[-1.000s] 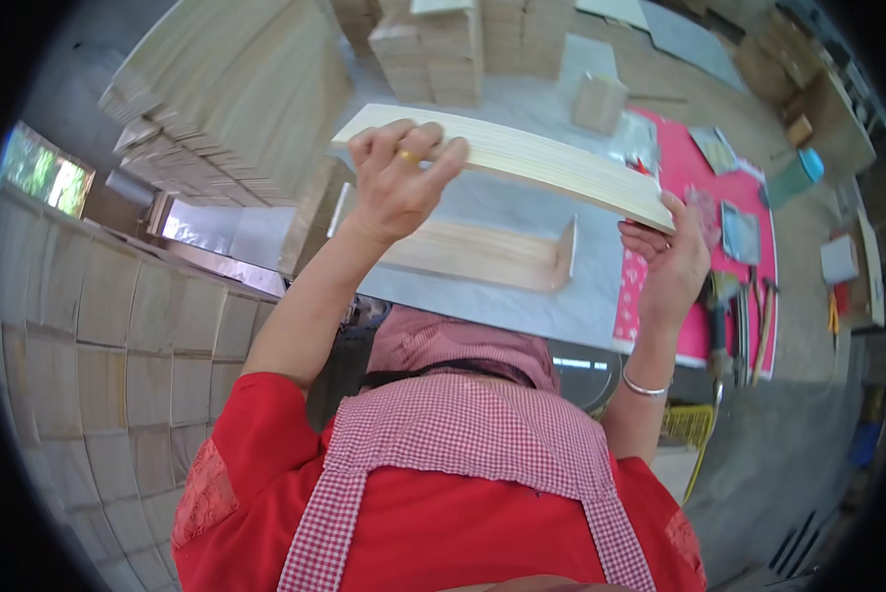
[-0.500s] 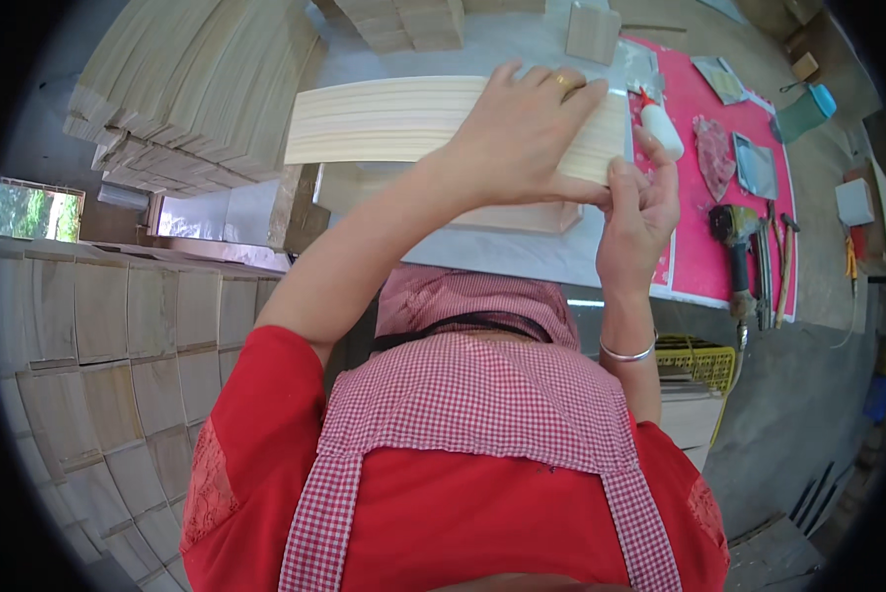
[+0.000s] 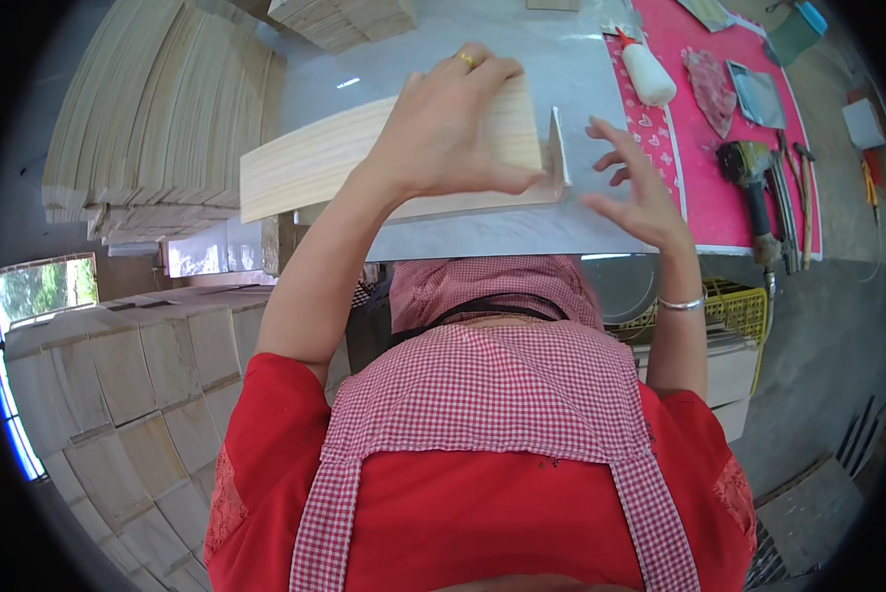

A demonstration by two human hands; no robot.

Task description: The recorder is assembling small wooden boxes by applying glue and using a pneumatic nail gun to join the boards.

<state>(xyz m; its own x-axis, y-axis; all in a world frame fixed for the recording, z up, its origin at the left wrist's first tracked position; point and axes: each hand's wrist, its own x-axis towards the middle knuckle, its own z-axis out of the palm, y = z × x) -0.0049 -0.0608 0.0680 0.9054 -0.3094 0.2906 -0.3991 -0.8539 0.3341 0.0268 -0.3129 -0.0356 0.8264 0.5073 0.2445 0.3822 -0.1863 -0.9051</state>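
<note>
My left hand (image 3: 448, 133) spans a pale wooden board (image 3: 309, 163) from above, its thumb on the near edge and its fingers over the far one. The board lies tilted across an open wooden box (image 3: 558, 158), whose upright end panel shows just right of the board's end. Most of the box is hidden beneath the board and my hand. To the right of that panel, my right hand (image 3: 645, 202) hovers with fingers apart, holding nothing.
On the pink patterned cover (image 3: 704, 212) at right lie a white squeeze bottle with a red tip (image 3: 647, 74), a pink plastic bag (image 3: 709, 94) and an air nail gun (image 3: 749, 183). Tall stacks of boards (image 3: 156, 109) stand at far left. A yellow crate (image 3: 734, 316) sits below the table edge.
The board and my left hand have moved left, uncovering the box's right end panel. My right hand has let go of the board's end and opened.
</note>
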